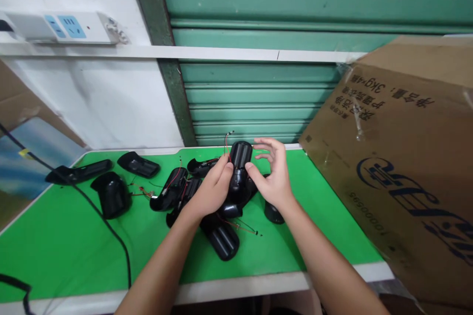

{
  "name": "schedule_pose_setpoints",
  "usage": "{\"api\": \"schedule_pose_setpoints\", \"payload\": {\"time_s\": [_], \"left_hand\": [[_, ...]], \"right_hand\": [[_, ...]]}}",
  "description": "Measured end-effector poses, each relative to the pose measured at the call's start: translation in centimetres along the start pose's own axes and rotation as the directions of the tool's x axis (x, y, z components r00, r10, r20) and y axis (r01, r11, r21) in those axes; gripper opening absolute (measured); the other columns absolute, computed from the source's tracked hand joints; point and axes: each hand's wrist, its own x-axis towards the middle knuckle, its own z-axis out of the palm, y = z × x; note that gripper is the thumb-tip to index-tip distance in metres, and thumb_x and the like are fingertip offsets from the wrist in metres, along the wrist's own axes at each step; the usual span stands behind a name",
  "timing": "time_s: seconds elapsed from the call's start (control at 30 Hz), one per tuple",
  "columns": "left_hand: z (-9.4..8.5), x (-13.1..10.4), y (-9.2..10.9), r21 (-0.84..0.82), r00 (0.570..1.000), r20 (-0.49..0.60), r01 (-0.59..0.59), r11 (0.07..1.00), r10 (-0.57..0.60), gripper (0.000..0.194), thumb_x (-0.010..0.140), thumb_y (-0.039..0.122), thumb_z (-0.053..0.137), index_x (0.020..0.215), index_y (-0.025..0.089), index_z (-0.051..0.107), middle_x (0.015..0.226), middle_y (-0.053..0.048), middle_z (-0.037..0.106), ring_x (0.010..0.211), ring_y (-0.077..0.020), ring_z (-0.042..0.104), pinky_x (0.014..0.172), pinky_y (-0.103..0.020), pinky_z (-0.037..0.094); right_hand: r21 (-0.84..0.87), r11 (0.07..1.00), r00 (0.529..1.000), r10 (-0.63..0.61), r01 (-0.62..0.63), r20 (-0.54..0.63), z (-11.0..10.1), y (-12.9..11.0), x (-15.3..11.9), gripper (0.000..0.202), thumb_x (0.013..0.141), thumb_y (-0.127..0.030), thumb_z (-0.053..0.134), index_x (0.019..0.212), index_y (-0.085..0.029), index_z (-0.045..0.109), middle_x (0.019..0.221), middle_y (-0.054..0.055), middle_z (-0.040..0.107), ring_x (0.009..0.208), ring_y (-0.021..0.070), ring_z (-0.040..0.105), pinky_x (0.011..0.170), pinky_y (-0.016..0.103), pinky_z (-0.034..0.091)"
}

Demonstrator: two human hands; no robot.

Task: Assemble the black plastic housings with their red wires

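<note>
My left hand (219,179) is closed round the left side of a glossy black plastic housing (242,155), which has a ribbed, rounded end pointing away from me. A thin red wire (225,142) with a small dark tip rises beside it. My right hand (275,172) is at the housing's right side, its thumb close to or touching the edge and its fingers apart and curved. Beneath both hands lies a heap of similar black housings, such as one (221,238) in front and another (170,189) to the left, several with thin wires. My hands partly hide the heap.
More black shells, including a curved one (111,194), lie left on the green tabletop (74,241). A black cable (99,214) crosses there. A large cardboard box (399,157) stands right. Behind are a green shutter (258,83) and a power socket (70,27).
</note>
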Motion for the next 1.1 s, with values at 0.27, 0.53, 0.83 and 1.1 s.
{"api": "schedule_pose_setpoints", "payload": {"time_s": [0.27, 0.53, 0.83, 1.1], "left_hand": [[-0.2, -0.1, -0.2, -0.073, 0.976, 0.200, -0.078, 0.994, 0.091, 0.052, 0.094, 0.026, 0.039, 0.143, 0.014, 0.049, 0.147, -0.012, 0.055, 0.146, -0.0263, 0.041, 0.124, -0.042, 0.032], [0.1, 0.0, -0.6, -0.003, 0.967, 0.212, -0.143, 0.990, 0.141, 0.043, 0.099, 0.027, 0.040, 0.139, 0.015, 0.048, 0.129, -0.011, 0.061, 0.125, -0.0242, 0.055, 0.116, -0.043, 0.042], [0.1, 0.2, -0.6, 0.018, 0.958, 0.228, -0.182, 0.983, 0.173, 0.041, 0.099, 0.027, 0.038, 0.137, 0.015, 0.049, 0.127, -0.011, 0.060, 0.122, -0.0238, 0.055, 0.116, -0.042, 0.042], [0.2, 0.2, -1.0, 0.000, 0.943, 0.220, -0.257, 0.966, 0.251, 0.037, 0.101, 0.027, 0.040, 0.135, 0.015, 0.049, 0.129, -0.012, 0.059, 0.116, -0.0229, 0.057, 0.110, -0.040, 0.045]], "right_hand": [[0.157, 0.973, 0.929, 0.105, -0.171, 0.355, -0.5, -0.6, 0.0, 0.071, 0.086, -0.014, 0.060, 0.152, -0.027, 0.037, 0.148, 0.011, 0.055, 0.125, 0.0246, 0.065, 0.103, 0.041, 0.058], [0.183, 0.951, 0.896, 0.154, -0.249, 0.417, -0.8, -0.6, 0.1, 0.066, 0.085, -0.010, 0.058, 0.147, -0.025, 0.039, 0.129, 0.010, 0.065, 0.105, 0.0210, 0.073, 0.090, 0.036, 0.064], [0.116, 0.967, 0.880, 0.151, -0.225, 0.450, -1.3, -0.8, 0.2, 0.064, 0.087, -0.010, 0.058, 0.145, -0.026, 0.036, 0.116, 0.007, 0.068, 0.096, 0.0199, 0.073, 0.082, 0.033, 0.065], [0.093, 0.969, 0.887, 0.167, -0.228, 0.430, -1.0, -0.7, -0.1, 0.065, 0.089, -0.013, 0.058, 0.147, -0.026, 0.033, 0.127, 0.010, 0.061, 0.105, 0.0211, 0.070, 0.093, 0.037, 0.061]]}}
